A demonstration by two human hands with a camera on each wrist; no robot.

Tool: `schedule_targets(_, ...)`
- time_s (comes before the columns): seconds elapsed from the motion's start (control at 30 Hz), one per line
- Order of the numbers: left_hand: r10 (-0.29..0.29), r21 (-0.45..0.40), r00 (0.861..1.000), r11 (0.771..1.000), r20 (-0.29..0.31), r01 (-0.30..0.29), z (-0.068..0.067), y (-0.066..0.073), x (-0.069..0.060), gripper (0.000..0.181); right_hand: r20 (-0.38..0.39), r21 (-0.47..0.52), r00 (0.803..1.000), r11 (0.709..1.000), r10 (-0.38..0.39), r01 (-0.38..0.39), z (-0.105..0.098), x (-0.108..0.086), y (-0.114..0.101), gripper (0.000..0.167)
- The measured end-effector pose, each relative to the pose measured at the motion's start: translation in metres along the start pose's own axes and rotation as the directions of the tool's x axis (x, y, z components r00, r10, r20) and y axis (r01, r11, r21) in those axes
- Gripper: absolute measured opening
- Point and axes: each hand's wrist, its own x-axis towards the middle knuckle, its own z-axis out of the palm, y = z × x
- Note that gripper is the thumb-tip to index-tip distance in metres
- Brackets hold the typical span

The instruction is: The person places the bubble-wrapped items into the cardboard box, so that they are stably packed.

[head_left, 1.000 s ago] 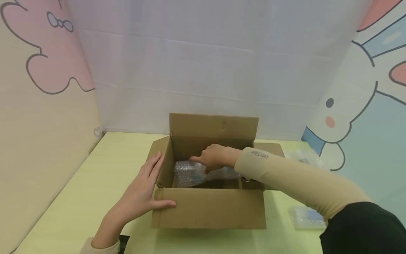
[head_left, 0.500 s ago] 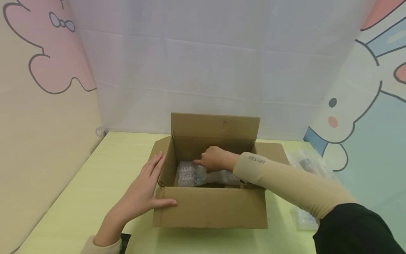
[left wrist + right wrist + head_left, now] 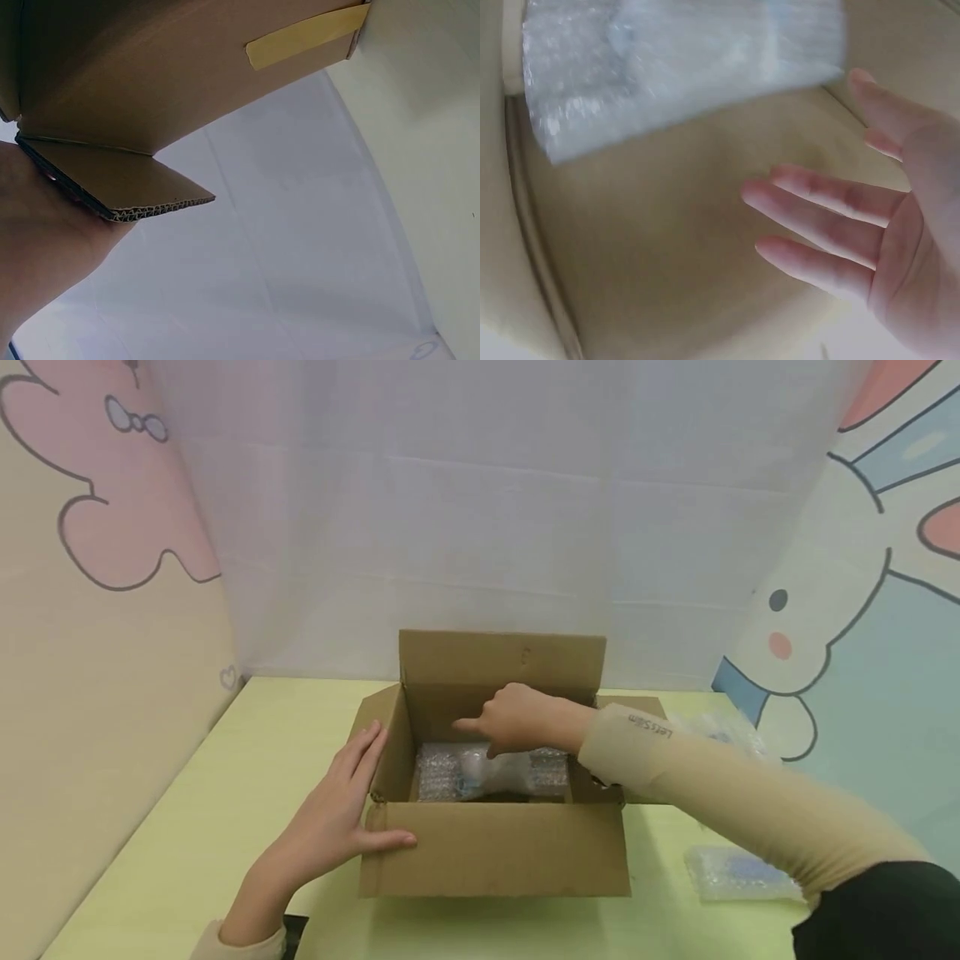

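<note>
An upright cardboard box (image 3: 495,852) stands with its flaps spread, and bubble-wrapped items (image 3: 438,772) lie on its floor. My left hand (image 3: 326,810) rests against the box's left side, fingers along the left flap and thumb on the front flap. In the left wrist view the palm (image 3: 45,240) is partly behind a flap (image 3: 120,176). Above the wrapped items is my right hand (image 3: 521,718), holding nothing. The right wrist view shows that hand (image 3: 900,225) with fingers spread and relaxed, apart from the bubble wrap (image 3: 682,67).
On the yellow table (image 3: 225,793), a flat bubble-wrapped item (image 3: 742,872) lies right of the box, with more bubble wrap (image 3: 723,731) behind it, partly hidden by the right sleeve. A white curtain (image 3: 487,527) hangs at the back.
My right hand has risen off the bubble-wrapped items and shifted slightly right. More of the wrap inside the box shows. The left hand has kept its place on the box.
</note>
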Motion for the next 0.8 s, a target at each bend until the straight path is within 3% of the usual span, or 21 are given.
schedule_targets(0.17, -0.004, -0.018, 1.000, 1.000, 0.008, 0.004, 0.001, -0.003, 0.001, 0.125, -0.105, -0.019, 0.993, 0.998, 0.060, -0.062, -0.025, -0.042, 0.004, 0.063)
schedule_targets(0.33, -0.047, 0.006, 0.999, 0.999, -0.001, 0.047, -0.009, -0.008, -0.011, 0.125, -0.223, 0.024, 0.968, 0.994, 0.113, -0.110, -0.044, -0.071, 0.007, 0.063)
schedule_targets(0.57, -0.067, 0.050, 0.997, 0.996, -0.040, 0.069, -0.021, -0.013, -0.025, 0.127, -0.401, 0.129, 0.894, 0.979, 0.199, -0.160, -0.034, -0.116, 0.017, 0.068)
schedule_targets(0.73, -0.066, 0.053, 0.996, 0.996, -0.058, 0.069, -0.019, -0.016, -0.027, 0.127, -0.494, 0.189, 0.808, 0.947, 0.320, -0.260, -0.003, -0.158, 0.024, 0.060)
schedule_targets(0.8, -0.057, 0.058, 0.996, 0.996, -0.062, 0.060, -0.018, -0.016, -0.027, 0.127, -0.476, 0.256, 0.785, 0.916, 0.397, -0.308, 0.012, -0.176, 0.025, 0.061)
